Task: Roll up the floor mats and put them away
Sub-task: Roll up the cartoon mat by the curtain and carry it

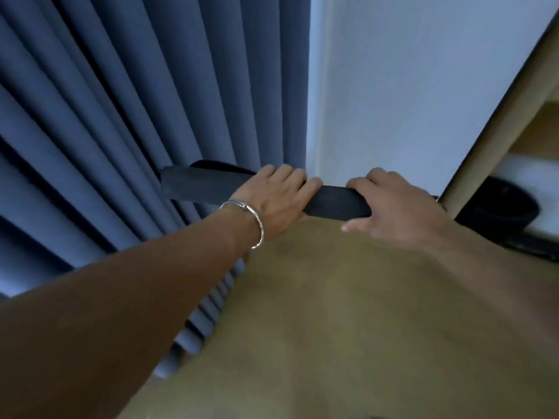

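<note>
The rolled mat [335, 202], dark in colour, is lying crosswise along the far edge of the floor [317, 313], in the corner where the blue curtain [121, 116] is meeting the white wall [408, 86]. The pictures do not show whether the roll is resting on the floor or being held just above it.

The left hand [272, 201] is gripping the roll near its middle, fingers curling over the top. A metal bracelet [252, 220] is sitting on that wrist. The right hand [393, 207] is gripping the roll's right end, fingers wrapping over the top and thumb lying in front. The left end of the roll is projecting against the curtain folds.

A wooden furniture edge [484, 140] is running along the right side, with a blurred dark object [502, 210] beside it.
</note>
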